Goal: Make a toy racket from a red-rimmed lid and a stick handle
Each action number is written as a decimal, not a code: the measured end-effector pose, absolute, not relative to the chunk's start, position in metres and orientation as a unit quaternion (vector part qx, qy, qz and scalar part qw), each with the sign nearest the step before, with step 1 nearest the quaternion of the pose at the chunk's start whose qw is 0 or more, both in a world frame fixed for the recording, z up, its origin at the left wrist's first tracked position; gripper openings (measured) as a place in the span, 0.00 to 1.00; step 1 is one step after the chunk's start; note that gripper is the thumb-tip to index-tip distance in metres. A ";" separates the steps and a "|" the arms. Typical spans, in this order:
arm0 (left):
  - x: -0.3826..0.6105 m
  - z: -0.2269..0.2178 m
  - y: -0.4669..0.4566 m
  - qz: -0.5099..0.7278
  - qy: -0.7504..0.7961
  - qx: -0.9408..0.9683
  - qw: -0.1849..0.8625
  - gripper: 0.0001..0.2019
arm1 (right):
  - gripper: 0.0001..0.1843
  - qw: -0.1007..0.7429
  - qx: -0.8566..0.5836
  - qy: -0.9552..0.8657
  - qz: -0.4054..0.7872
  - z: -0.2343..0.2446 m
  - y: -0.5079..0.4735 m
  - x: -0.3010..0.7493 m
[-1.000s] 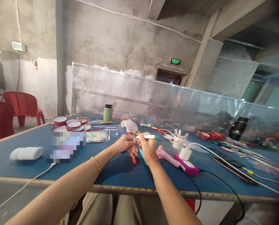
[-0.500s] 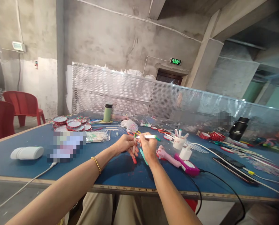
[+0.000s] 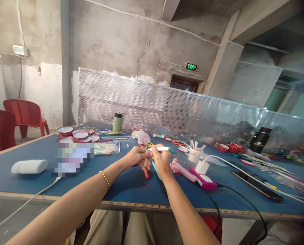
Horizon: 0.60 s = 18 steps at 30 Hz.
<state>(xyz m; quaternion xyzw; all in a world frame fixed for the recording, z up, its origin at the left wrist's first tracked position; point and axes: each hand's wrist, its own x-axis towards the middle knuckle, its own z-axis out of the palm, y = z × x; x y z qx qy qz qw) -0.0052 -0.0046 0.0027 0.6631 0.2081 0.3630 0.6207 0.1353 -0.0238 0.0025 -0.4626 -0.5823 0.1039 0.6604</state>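
My left hand (image 3: 138, 157) is closed on a small flat wooden stick (image 3: 146, 160) held upright, its upper end green. In my right hand (image 3: 161, 158) is a white marker pen (image 3: 162, 148) with a green end, gripped like a pencil and lying almost level. The pen's left end meets the top of the stick. Below my left fingers a red tip (image 3: 147, 175) sticks out; what it belongs to is hidden. A teal strip (image 3: 156, 169) lies beside my right hand, partly covered by it.
To the right are a white cup of markers (image 3: 194, 154), a pink glue gun (image 3: 184, 170), a magenta box (image 3: 205, 182) and phones with cables. On the left lie a white bottle (image 3: 29, 166), a blurred screen and stacked red-rimmed discs (image 3: 80, 135). A perforated metal panel (image 3: 131, 98) stands behind.
Both hands stay almost where they were, with the pen still at the stick's top. At the far left edge a person in dark clothing has moved further out of view.
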 end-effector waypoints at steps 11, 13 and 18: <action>-0.005 0.002 -0.005 0.364 0.217 0.668 0.612 0.17 | 0.08 0.659 -0.464 -0.584 0.097 0.002 -0.024 0.134; -0.005 0.003 -0.005 0.364 0.216 0.667 0.613 0.17 | 0.08 0.662 -0.464 -0.581 0.101 0.002 -0.023 0.135; -0.005 0.004 -0.006 0.365 0.215 0.662 0.619 0.16 | 0.08 0.667 -0.464 -0.574 0.107 0.003 -0.024 0.135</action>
